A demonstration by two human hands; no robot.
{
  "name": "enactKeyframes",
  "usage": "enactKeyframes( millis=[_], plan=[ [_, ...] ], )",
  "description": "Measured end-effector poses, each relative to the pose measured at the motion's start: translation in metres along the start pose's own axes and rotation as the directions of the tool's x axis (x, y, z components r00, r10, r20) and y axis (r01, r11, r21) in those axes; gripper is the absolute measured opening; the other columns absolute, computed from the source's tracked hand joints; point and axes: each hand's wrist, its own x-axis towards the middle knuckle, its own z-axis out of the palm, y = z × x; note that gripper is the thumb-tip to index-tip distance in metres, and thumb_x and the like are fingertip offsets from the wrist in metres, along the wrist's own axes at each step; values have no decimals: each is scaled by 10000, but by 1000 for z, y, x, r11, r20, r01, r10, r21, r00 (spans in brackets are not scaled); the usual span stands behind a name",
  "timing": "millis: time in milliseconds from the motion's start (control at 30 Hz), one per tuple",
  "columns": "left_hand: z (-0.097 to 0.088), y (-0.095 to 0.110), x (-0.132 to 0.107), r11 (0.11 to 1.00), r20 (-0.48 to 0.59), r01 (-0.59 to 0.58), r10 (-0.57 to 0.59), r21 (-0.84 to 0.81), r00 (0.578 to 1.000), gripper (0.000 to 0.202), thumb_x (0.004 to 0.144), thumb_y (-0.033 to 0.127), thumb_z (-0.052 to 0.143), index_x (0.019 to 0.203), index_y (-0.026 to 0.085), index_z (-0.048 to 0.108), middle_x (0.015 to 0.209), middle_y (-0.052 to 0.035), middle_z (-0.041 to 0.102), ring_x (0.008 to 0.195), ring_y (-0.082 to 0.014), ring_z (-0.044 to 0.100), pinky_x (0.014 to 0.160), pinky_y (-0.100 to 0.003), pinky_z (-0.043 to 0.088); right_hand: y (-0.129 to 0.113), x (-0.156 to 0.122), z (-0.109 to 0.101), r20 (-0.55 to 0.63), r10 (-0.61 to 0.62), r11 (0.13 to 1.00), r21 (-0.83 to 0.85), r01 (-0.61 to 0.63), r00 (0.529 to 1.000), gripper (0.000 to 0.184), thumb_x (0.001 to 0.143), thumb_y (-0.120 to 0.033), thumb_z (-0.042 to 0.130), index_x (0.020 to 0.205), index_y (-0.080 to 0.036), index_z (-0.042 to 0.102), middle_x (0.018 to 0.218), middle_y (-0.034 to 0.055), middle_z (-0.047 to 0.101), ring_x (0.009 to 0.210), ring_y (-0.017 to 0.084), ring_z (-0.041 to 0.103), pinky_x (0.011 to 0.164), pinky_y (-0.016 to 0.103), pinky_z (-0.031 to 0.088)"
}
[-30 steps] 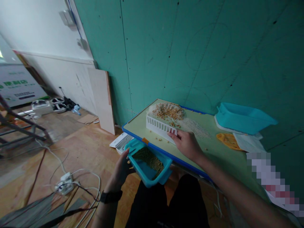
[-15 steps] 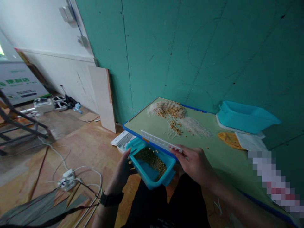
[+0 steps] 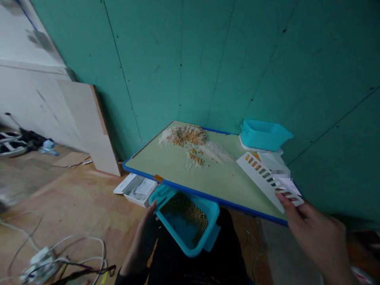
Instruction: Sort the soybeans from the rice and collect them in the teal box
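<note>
"What's different at the worktop (image 3: 154, 158)?"

"Its front edge, mostly. The white strip that was passing over it half a second ago has left."

"And the blue tub (image 3: 178, 227)?"

"Just below that edge, nearer the near left corner than the near right one. It is there as before, with green and tan beans inside."

"The pale grain (image 3: 218, 152)?"

"Spread from the far left corner toward the middle, much as it was."

"The blue basin (image 3: 264, 138)?"

"Unmoved near the far right corner."

"So where is the slotted white strip (image 3: 264, 184) now?"

"Over the right end, tilted, well apart from the tub. I can't tell whether it touches the surface."

"Hands?"

"The right hand (image 3: 317, 227) pinches the strip's near end, thumb on its face. The left hand (image 3: 147, 221) grasps the tub's left end; most of its fingers are hidden."

"And the tan beans (image 3: 190, 135)?"

"The few loose by the front edge have gone over it, toward the tub. I judge that one stroke is finished, but only a small share has moved: the main pile and a smaller patch still lie among the grain."
</note>
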Motion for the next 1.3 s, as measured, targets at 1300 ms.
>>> enactKeyframes(
  millis=[1300],
  plan=[
    [-6,-27,58,983,-42,141,-137,117,990,404,953,445,605,1268,196,645,1312,-98,651,1117,-289,650,934,-483,558,-56,79,60,148,232,899,345,-270,961,467,1015,-450,431,858,-200,794,662,99,758,506,198,649,516,305,313]
  ],
)
